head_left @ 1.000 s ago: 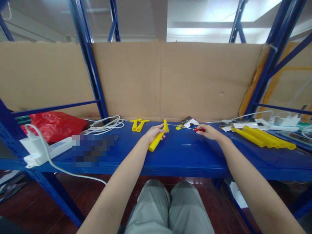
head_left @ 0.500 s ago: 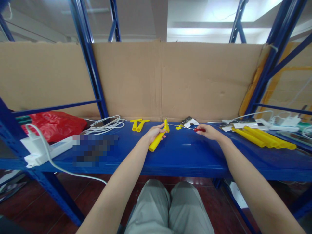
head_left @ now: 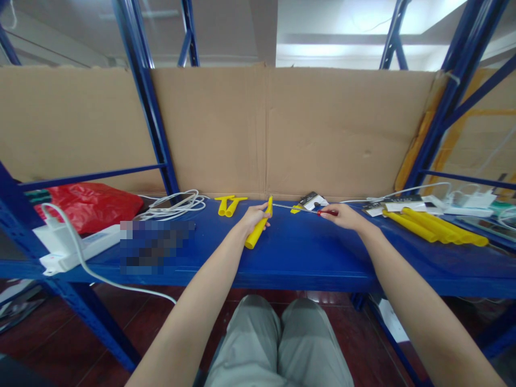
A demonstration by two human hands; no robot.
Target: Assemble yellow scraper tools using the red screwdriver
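My left hand is closed around a yellow tube with a crosspiece at its far end, its open end slanting down toward me. My right hand grips the red handle of a screwdriver. The long metal shaft points left, and its tip is at or close to the yellow crosspiece; contact is too small to tell. Behind the shaft lie a small yellow piece and a black-and-white packet. Two yellow T-shaped pieces lie left of my left hand.
Several yellow tubes lie on the blue shelf at right, beside more packets. At left are a white power strip, a coiled white cable and a red bag. A cardboard panel stands behind.
The yellow crosspiece has turned a little and now appears narrower. My right hand and the screwdriver have shifted slightly left. Both hands keep their holds.
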